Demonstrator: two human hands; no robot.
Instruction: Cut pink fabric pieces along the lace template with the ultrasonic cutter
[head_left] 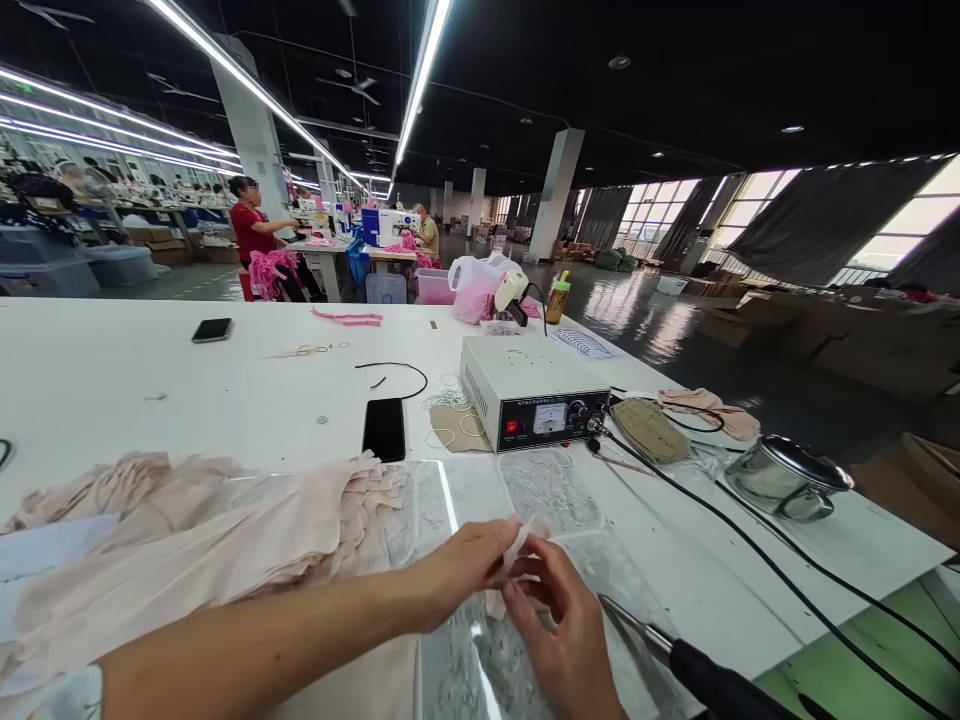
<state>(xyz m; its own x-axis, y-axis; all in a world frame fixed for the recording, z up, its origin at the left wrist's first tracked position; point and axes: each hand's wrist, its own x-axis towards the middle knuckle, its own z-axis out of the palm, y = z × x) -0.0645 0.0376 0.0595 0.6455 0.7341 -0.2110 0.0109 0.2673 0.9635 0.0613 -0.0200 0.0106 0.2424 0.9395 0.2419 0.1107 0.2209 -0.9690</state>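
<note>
My left hand (pixel 459 568) reaches in from the left and pinches a small piece of pale, thin fabric (pixel 523 540). My right hand (pixel 564 625) meets it there, its fingers curled and closed on the same piece. More pale cloth shows below the fingertips. Under both hands lies a glossy, grey-patterned sheet (pixel 457 500). Just right of my right hand is a pen-like tool (pixel 705 672) with a black handle and a thin metal tip; it appears to be outside my grip. Layered pale pink fabric pieces (pixel 247 545) lie beside my left forearm.
A box-shaped power unit (pixel 536 390) with a dial stands ahead, its black cables (pixel 720 510) running right. A phone (pixel 383 430), rubber bands (pixel 450 400), scissors (pixel 300 351) and a metal cup (pixel 787 478) are on the white table (pixel 262 390). People work at sewing machines (pixel 390 226) beyond.
</note>
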